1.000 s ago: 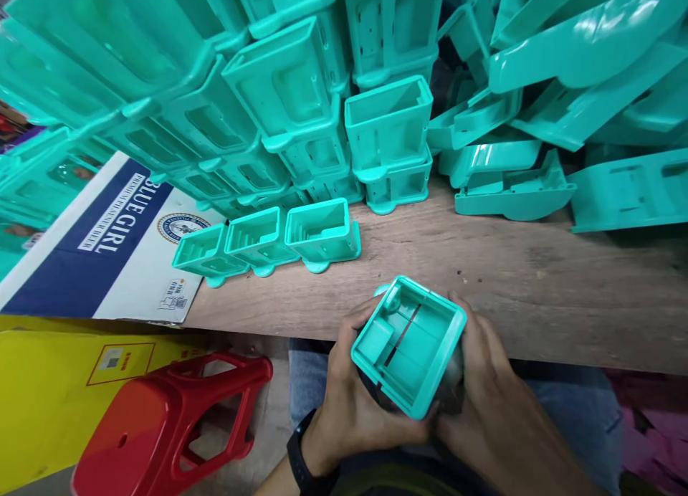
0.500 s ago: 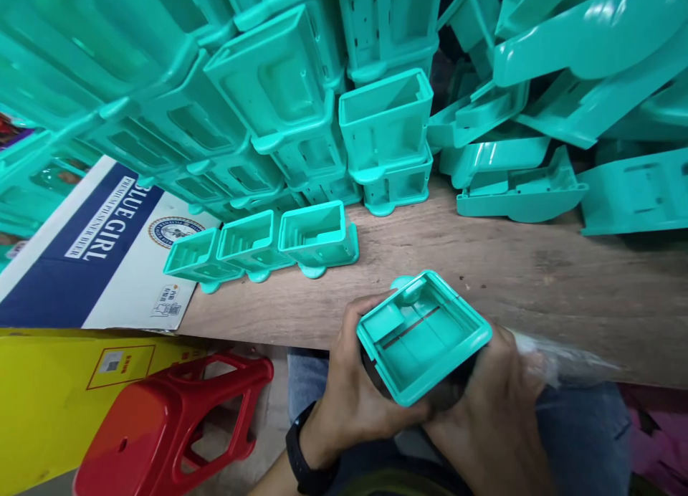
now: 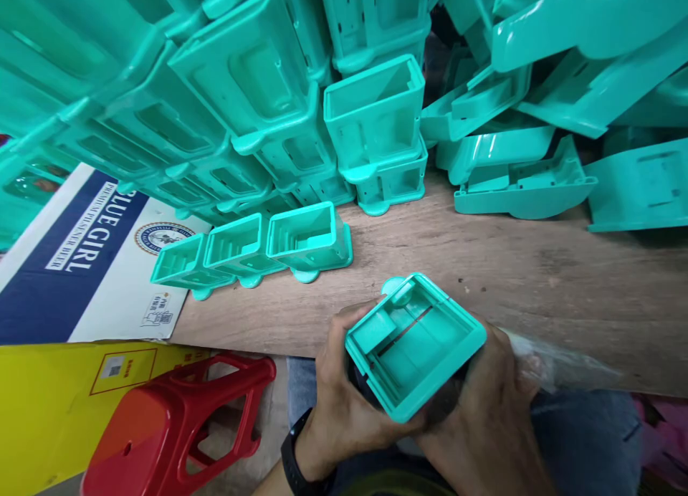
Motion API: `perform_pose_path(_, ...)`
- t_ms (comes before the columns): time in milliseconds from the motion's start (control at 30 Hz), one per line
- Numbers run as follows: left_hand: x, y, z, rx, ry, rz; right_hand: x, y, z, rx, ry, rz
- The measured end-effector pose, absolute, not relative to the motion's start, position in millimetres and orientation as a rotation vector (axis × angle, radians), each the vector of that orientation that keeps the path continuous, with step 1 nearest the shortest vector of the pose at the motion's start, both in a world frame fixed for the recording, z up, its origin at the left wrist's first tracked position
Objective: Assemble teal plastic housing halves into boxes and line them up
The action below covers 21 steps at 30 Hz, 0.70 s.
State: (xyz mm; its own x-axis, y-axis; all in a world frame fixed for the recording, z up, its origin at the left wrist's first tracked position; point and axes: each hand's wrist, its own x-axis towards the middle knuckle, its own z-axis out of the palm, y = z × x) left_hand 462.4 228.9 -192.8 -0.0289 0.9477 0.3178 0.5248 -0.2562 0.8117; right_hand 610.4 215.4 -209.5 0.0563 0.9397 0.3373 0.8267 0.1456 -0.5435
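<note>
Plastic, teal and moulded into an open rectangular housing, sits low in the centre of the frame, held over the near edge of a wooden table. Its open mouth faces up toward the camera, showing inner ribs and a dark slot; its long axis runs from lower left to upper right, with a small round tab at the upper left corner.

Beyond it, a row of three like housings lies on the table left of centre. A tall stack of the same housings fills the upper left and centre, and curved teal covers pile up at the upper right. A blue and white carton lies at the left, a yellow box below it, and a red stool at the lower left.

The left hand, a black watch on its wrist, wraps the housing's left side with fingers curled close. The right hand clasps the right side and also touches crinkled clear plastic film beside it.
</note>
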Motion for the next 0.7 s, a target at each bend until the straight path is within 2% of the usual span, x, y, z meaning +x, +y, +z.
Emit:
perform_pose_path(300, 461, 227, -195, 1.780, 1.518, 1.219, 621, 214, -203, -1.705, -1.881, 0.242)
perform_pose_path(467, 443, 232, -188, 1.755, 1.250, 1.117, 638, 216, -188, -1.473, -2.059, 0.128)
perform_pose_path(700, 432, 234, -185, 1.637, 1.116, 1.050, 648, 224, -188, -1.264, -2.204, 0.223)
